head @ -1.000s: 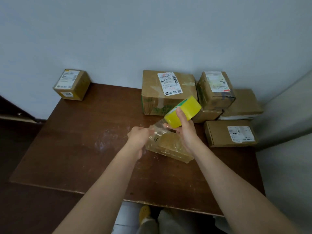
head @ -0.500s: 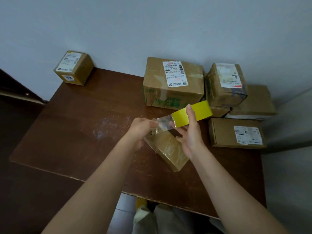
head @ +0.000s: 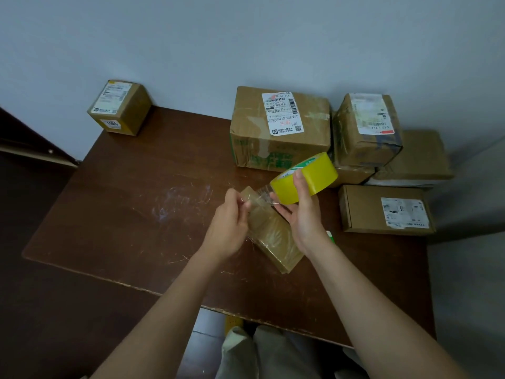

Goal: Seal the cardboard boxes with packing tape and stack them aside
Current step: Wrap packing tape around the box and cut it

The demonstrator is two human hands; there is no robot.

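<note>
The right hand (head: pixel 302 214) grips a yellow tape roll (head: pixel 304 177) just above the counter (head: pixel 131 214), thumb laid across the roll's outer face and the other fingers curled underneath. The left hand (head: pixel 228 228) pinches the loose clear end of the tape (head: pixel 259 195) between thumb and fingertips, so a short strip stretches between the two hands. Directly below them lies a small box (head: pixel 273 242) wrapped in glossy clear tape, resting flat on the counter, turned at an angle to the counter's near edge and partly hidden by both hands.

Along the back wall stands a large box (head: pixel 278 129) with a white shipping label on top. To its right a tall box (head: pixel 366 129) sits on top of a lower box, with a plain flat box (head: pixel 418 157) just beside it against the wall. In front of those lies a long flat box (head: pixel 382 209) with a label on its right half. At the far left corner of the counter a little cube-shaped box (head: pixel 120 108) stands well apart from the others. A small green and white object (head: pixel 330 236) peeks out just right of the right wrist; what it is cannot be told.
</note>
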